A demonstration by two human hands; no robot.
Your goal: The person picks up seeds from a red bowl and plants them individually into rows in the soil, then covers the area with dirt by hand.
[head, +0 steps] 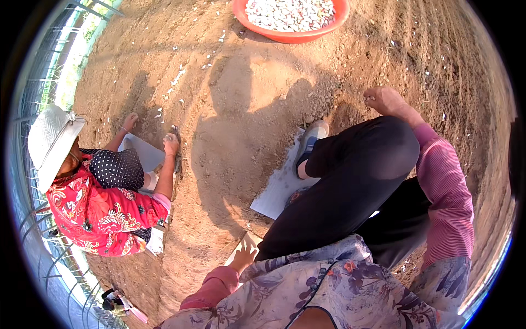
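My left hand [243, 257] lies beside my thigh, fingers spread, on or against a pale flat board [236, 249]. To the right of my bent knee, my right hand [384, 100] hangs low over the loose soil [345, 109] with its fingers curled. Something small and pale shows at those fingertips; whether it is a clove or only fingernails cannot be made out. Ahead stands a red-orange plastic basin [291, 39], heaped with whitish cloves [291, 14] that look like garlic. My shoe [310, 144] rests on a white sheet [273, 193] on the ground.
A co-worker in a white hat [53, 140] crouches at left, both hands near the soil. Pale cloves [176, 78] lie scattered along a row there. Furrows [444, 61] run down the right side. Metal framing [49, 263] curves along the left edge; another person [117, 304] is farther back.
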